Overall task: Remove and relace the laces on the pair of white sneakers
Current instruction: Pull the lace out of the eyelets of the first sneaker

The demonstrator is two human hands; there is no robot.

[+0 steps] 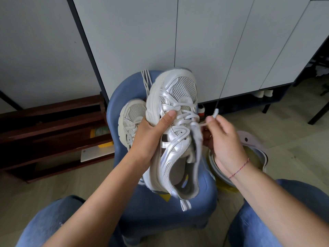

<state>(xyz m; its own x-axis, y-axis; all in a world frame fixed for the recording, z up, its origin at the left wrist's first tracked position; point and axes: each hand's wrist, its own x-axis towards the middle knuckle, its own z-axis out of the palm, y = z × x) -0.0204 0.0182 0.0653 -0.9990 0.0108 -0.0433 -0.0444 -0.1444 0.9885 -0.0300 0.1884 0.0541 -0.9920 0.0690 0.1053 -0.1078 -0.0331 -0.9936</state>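
Rack (53, 132) on the floor at far left, not part of the task.

Second sneaker (132, 113) lies on the stool (160, 211) at its left edge, toe away from the person, partly hidden behind the left hand. Some lacing seems to show on it, but I can't tell how complete it is.

Loose lace (145, 81) is draped over the stool's far edge, several strands, in no shoe. So at least one lace looks fully pulled out.

Left hand (151, 139) grips the held sneaker (179, 90) from its left side, thumb across the laced part, fingers hidden behind the shoe. This sneaker is raised over the middle of the stool, toe up and away, heel toward the person.

Its lace (194, 115) crosses only the eyelets near the toe. The eyelets nearer the ankle look bare, and the tongue hangs out to the right, blurred.

Right hand (226, 141), just right of the shoe, pinches the lace between thumb and fingertips, with the tip sticking up above them and the other fingers curled.

Progress, as a judgement: this shoe is mid-way, part laced. I can't tell whether it is being unlaced or relaced. Left to do: finish this shoe, thread the loose lace, tie off.

Bin (256, 152) on the floor to the right of the stool.
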